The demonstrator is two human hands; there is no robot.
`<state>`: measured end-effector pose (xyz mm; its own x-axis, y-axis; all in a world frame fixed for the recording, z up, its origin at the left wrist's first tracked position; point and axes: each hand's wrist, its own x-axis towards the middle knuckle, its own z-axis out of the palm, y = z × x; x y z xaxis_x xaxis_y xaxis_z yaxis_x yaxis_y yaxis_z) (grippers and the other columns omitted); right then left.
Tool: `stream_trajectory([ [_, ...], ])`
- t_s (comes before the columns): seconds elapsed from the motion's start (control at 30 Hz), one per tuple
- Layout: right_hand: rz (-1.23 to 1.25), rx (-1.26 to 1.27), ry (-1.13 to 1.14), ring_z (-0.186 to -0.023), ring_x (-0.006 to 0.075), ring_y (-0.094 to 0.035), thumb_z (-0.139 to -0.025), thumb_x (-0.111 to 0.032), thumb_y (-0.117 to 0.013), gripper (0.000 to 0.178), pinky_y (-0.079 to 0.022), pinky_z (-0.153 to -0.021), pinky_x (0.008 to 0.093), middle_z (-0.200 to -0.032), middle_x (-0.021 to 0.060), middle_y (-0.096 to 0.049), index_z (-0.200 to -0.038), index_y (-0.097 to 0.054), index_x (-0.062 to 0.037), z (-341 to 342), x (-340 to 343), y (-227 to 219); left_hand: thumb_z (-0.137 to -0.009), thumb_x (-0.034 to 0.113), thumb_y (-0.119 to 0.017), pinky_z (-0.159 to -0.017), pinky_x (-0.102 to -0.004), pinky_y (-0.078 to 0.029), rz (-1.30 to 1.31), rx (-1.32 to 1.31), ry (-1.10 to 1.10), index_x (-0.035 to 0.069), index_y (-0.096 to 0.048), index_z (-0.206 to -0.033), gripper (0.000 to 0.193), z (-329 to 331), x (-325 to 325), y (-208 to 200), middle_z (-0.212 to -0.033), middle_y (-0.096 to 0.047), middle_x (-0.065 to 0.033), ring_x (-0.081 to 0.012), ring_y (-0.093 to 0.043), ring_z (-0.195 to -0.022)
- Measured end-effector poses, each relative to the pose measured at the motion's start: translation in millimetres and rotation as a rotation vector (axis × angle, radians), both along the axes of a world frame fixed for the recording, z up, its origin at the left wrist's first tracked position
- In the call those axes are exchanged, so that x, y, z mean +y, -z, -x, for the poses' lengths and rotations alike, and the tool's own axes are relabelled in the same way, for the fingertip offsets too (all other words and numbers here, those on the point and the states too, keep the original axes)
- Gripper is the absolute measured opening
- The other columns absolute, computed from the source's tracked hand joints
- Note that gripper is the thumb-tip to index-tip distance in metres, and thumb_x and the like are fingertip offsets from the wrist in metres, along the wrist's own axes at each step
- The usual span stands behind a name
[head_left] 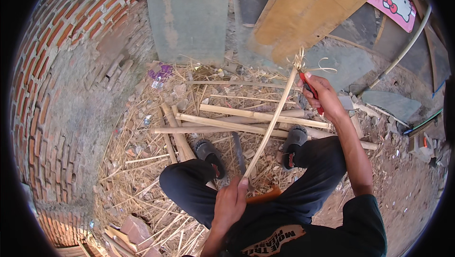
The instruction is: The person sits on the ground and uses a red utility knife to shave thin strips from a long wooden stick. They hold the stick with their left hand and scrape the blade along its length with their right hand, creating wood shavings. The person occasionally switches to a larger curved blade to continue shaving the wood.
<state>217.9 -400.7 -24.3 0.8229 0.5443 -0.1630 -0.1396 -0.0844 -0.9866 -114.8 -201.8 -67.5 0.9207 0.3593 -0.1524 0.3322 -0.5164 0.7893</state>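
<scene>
A long, pale bamboo strip slants from my lap up to the far right. My left hand is closed round its near end, low in front of my body. At the far end my right hand grips a red-handled knife with some black on it, held against the strip. Thin curled shavings bunch at that tip, and a few loops stick out to the right. The knife's blade is mostly hidden by the strip and shavings.
Several bamboo poles and split lengths lie across the littered ground beyond my shoes. Between my feet is a dark, long flat blade. A brick wall rises at left; boards lean at the back.
</scene>
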Motion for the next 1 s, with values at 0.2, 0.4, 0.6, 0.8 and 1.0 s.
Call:
stream_trajectory([
  [0.2,0.167,-0.483,0.068,-0.06,0.0083,-0.045,-0.112,-0.032,-0.064,0.03,-0.035,-0.055,0.0302,-0.07,-0.0008,-0.051,-0.11,-0.071,-0.0029,58,12,18,-0.121,0.038,-0.04,-0.065,-0.0439,-0.048,0.206,-0.07,-0.01,0.0,-0.064,-0.099,0.05,-20,7,-3,-0.067,-0.059,-0.0137,-0.0296,-0.061,-0.062],
  [0.4,0.234,-0.877,0.01,-0.073,0.0335,-0.074,-0.102,-0.028,-0.079,0.03,-0.058,-0.066,0.0406,-0.091,0.0162,-0.074,-0.113,-0.072,-0.0019,121,29,40,-0.121,0.039,-0.038,-0.061,-0.0363,-0.044,0.283,-0.068,-0.013,0.0,-0.064,-0.097,0.053,-33,15,-2,-0.065,-0.054,-0.006,-0.0174,-0.052,-0.059],
  [0.6,0.237,-0.983,-0.051,-0.075,0.031,-0.076,-0.098,-0.03,-0.082,0.028,-0.061,-0.063,0.0418,-0.094,0.0103,-0.075,-0.112,-0.074,-0.0072,152,44,57,-0.12,0.034,-0.042,-0.064,-0.0455,-0.048,0.217,-0.081,-0.014,0.001,-0.063,-0.103,0.043,-39,12,0,-0.069,-0.062,-0.0148,-0.0336,-0.064,-0.065],
  [0.8,0.244,-0.98,-0.08,-0.075,0.0317,-0.076,-0.096,-0.03,-0.084,0.028,-0.06,-0.062,0.042,-0.093,0.0092,-0.074,-0.111,-0.074,-0.0085,157,46,55,-0.118,0.033,-0.048,-0.069,-0.0559,-0.051,0.002,-0.036,-0.05,0.002,-0.061,-0.113,0.034,-44,-1,-20,-0.071,-0.068,-0.0224,-0.0476,-0.071,-0.073],
  [1.0,0.268,-0.977,-0.07,-0.074,0.032,-0.076,-0.096,-0.031,-0.084,0.03,-0.06,-0.063,0.0423,-0.093,0.0106,-0.075,-0.111,-0.074,-0.0073,149,44,53,-0.116,0.03,-0.053,-0.07,-0.0538,-0.051,-0.042,-0.093,-0.103,-0.001,-0.064,-0.118,0.033,-43,-1,-16,-0.075,-0.068,-0.0223,-0.0458,-0.07,-0.074],
])
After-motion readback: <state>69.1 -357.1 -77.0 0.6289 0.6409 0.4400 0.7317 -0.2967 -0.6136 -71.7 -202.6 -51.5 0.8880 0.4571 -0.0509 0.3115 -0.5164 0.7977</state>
